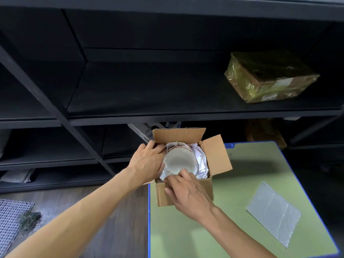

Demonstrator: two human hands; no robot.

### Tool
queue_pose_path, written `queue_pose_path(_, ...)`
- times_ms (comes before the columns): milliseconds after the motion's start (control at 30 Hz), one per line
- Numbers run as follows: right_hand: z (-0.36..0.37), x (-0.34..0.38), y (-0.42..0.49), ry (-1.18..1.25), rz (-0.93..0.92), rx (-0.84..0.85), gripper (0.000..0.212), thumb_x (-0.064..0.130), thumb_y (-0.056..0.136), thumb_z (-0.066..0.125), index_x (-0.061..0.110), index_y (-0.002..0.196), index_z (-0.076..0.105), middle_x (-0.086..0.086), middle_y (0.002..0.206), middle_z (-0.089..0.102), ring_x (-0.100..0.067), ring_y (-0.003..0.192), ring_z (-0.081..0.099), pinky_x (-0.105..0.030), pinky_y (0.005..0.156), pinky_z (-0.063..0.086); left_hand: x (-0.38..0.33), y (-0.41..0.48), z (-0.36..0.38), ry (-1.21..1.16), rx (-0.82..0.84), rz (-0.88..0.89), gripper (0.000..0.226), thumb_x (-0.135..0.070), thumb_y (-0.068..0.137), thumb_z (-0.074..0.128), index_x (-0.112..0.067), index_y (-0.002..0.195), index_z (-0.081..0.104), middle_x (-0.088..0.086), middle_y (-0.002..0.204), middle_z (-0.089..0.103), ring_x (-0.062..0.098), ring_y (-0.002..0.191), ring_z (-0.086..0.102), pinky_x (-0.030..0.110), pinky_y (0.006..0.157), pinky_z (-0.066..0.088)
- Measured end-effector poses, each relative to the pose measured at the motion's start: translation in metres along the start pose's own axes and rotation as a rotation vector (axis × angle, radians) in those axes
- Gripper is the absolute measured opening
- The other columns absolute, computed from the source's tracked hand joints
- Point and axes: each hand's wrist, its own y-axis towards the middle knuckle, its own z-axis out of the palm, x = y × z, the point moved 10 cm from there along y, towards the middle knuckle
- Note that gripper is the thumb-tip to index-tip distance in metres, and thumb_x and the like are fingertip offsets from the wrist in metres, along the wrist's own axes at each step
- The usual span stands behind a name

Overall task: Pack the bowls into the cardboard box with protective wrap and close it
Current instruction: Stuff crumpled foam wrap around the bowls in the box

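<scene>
An open cardboard box [188, 190] stands at the far left corner of the green table, its flaps up. Inside it lies a white bowl [179, 159] nested in crumpled white wrap [202, 161]. My left hand [147, 161] reaches over the box's left edge, its fingers on the wrap and the bowl's left rim. At the box's near wall, the fingers of my right hand [188, 192] pinch the wrap at the bowl's near rim. A flat sheet of bubble wrap [273, 213] lies on the table to the right.
The green table [186, 235] has a blue edge. Dark shelving [130, 86] rises behind the box; a parcel wrapped in yellowish film [268, 79] sits on a shelf at the right. A mesh mat [11, 218] lies on the wooden floor at the left.
</scene>
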Motion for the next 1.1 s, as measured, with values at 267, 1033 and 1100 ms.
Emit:
queue_pose_path(267,0.001,-0.001,0.000,0.012,-0.013,-0.028,0.025,0.036,0.098,0.038,0.023,0.105,0.059,0.011,0.094,0.066,-0.020,0.087,0.047,-0.036,0.073,0.047,0.008,0.004,0.007,-0.128,0.152,0.058,0.059,-0.051,0.098,0.039,-0.027,0.152,0.030,-0.011,0.150,0.041,0.024,0.124,0.038,0.037,0.096,0.037)
queue_pose_path(1033,-0.001,0.007,-0.004,-0.059,-0.064,-0.092,0.016,0.030,0.094,0.051,0.025,0.105,0.061,0.011,0.091,0.060,-0.019,0.088,0.044,-0.032,0.072,0.044,0.013,0.002,0.005,-0.379,-0.057,-0.174,0.032,-0.035,0.093,0.053,-0.029,0.124,0.051,-0.011,0.105,0.066,0.024,0.095,0.061,0.033,0.069,0.029)
queue_pose_path(1100,-0.003,0.007,-0.008,-0.028,-0.061,-0.113,0.019,0.028,0.093,0.054,0.025,0.111,0.061,0.010,0.097,0.059,-0.019,0.090,0.046,-0.031,0.072,0.046,0.012,0.004,0.009,-0.355,-0.047,-0.198,0.039,-0.035,0.090,0.057,-0.032,0.129,0.049,-0.013,0.109,0.065,0.023,0.097,0.062,0.032,0.071,0.030)
